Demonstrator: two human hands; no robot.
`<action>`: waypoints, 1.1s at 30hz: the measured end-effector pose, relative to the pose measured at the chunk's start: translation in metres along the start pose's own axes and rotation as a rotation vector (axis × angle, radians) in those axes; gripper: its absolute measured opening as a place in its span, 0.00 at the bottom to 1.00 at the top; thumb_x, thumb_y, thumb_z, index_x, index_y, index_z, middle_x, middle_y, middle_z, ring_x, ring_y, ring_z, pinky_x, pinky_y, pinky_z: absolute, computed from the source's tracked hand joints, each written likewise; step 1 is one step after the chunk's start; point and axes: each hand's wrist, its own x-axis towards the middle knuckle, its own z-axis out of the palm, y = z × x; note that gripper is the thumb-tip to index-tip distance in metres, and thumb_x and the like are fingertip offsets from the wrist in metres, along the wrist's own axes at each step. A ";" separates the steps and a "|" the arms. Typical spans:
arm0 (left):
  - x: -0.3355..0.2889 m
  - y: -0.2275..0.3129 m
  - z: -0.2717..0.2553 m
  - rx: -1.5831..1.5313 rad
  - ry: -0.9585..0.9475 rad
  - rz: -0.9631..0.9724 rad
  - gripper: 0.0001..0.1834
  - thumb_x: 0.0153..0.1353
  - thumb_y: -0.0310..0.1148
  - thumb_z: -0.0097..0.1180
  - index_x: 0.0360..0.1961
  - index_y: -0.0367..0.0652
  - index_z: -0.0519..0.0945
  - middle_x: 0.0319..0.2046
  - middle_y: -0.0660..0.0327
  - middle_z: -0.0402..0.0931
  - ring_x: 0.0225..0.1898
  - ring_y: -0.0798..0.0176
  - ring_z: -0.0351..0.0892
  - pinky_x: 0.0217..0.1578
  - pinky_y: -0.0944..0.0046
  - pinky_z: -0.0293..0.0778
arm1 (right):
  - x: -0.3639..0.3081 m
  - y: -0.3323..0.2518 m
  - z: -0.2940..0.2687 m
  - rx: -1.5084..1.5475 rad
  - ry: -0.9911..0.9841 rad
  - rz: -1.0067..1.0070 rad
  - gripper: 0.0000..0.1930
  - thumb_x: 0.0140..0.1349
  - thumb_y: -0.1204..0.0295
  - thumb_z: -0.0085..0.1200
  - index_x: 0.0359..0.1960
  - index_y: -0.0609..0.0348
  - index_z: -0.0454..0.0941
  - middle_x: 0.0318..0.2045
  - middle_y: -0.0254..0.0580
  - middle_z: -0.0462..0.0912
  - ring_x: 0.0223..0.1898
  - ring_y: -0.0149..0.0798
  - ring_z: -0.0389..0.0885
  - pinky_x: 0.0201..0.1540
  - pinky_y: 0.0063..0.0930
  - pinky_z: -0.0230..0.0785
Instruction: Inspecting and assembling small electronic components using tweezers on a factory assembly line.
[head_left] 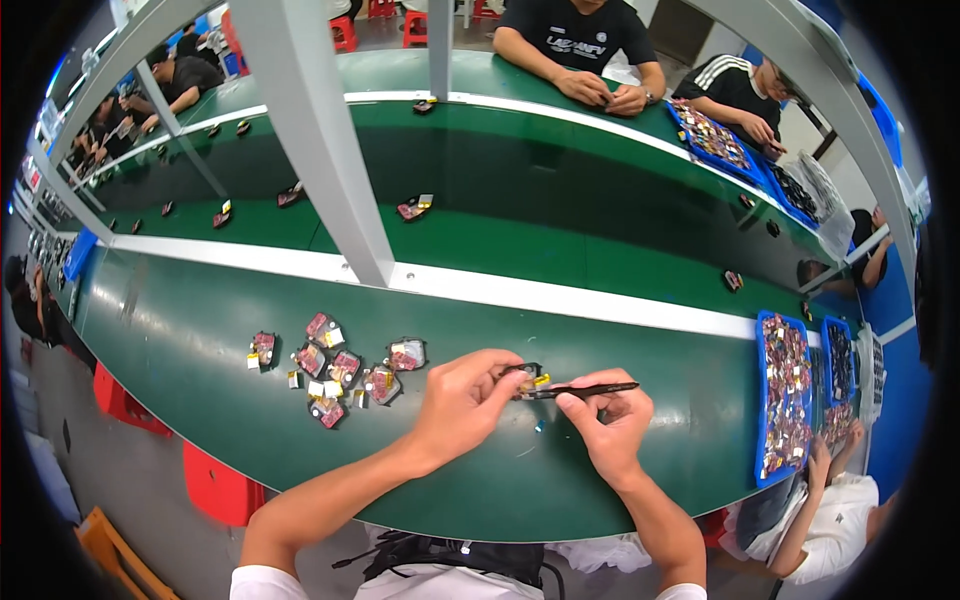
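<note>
My left hand (462, 405) is closed on a small black-rimmed electronic part (533, 370), held just above the green table (480, 495). A yellow piece shows on this part; the fingers hide much of the rest. In my right hand (615, 425) is a pair of black tweezers (605, 389), pinched between thumb and fingers. Their tips point left and meet the part near its yellow piece; whether they grip anything is too small to tell. Left of my hands lies a loose group of similar electronic parts (345, 367), with red boards and white or yellow pieces.
Beyond a white rail (480, 292), a dark green conveyor belt (520, 240) carries several scattered parts. A grey post (320, 140) rises from the rail. Blue trays of parts (785, 395) stand on the right. Co-workers sit across the belt and at the right.
</note>
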 end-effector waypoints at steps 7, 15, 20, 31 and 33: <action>-0.007 -0.013 0.009 -0.053 0.010 -0.013 0.09 0.65 0.22 0.62 0.46 0.32 0.83 0.31 0.61 0.84 0.20 0.80 0.72 0.19 0.76 0.67 | -0.004 0.000 0.003 0.019 -0.043 0.037 0.10 0.57 0.85 0.67 0.39 0.67 0.81 0.20 0.27 0.76 0.18 0.15 0.66 0.21 0.13 0.55; -0.006 -0.002 0.004 -0.280 -0.128 -0.307 0.10 0.69 0.25 0.59 0.49 0.33 0.80 0.35 0.60 0.85 0.21 0.76 0.76 0.17 0.75 0.68 | -0.004 0.000 0.000 0.049 -0.022 0.081 0.10 0.58 0.85 0.67 0.40 0.66 0.81 0.20 0.26 0.76 0.18 0.14 0.66 0.22 0.13 0.56; -0.005 -0.003 0.005 -0.317 -0.111 -0.322 0.11 0.69 0.25 0.59 0.50 0.33 0.80 0.35 0.60 0.85 0.22 0.76 0.76 0.17 0.74 0.68 | -0.004 -0.002 0.001 0.037 -0.033 0.098 0.10 0.58 0.85 0.67 0.41 0.67 0.81 0.20 0.25 0.75 0.19 0.14 0.66 0.22 0.13 0.56; -0.005 -0.002 0.006 -0.299 -0.059 -0.267 0.11 0.69 0.26 0.59 0.50 0.34 0.80 0.31 0.63 0.84 0.22 0.77 0.76 0.17 0.75 0.68 | -0.004 -0.002 -0.001 0.064 -0.048 0.115 0.10 0.59 0.84 0.67 0.41 0.67 0.81 0.19 0.24 0.73 0.18 0.14 0.64 0.22 0.13 0.55; -0.005 -0.003 0.004 -0.313 -0.051 -0.265 0.11 0.70 0.27 0.59 0.50 0.34 0.80 0.30 0.63 0.83 0.22 0.77 0.76 0.17 0.76 0.67 | -0.004 -0.002 0.000 0.060 -0.053 0.125 0.10 0.59 0.84 0.67 0.41 0.66 0.81 0.19 0.24 0.73 0.18 0.14 0.64 0.22 0.13 0.55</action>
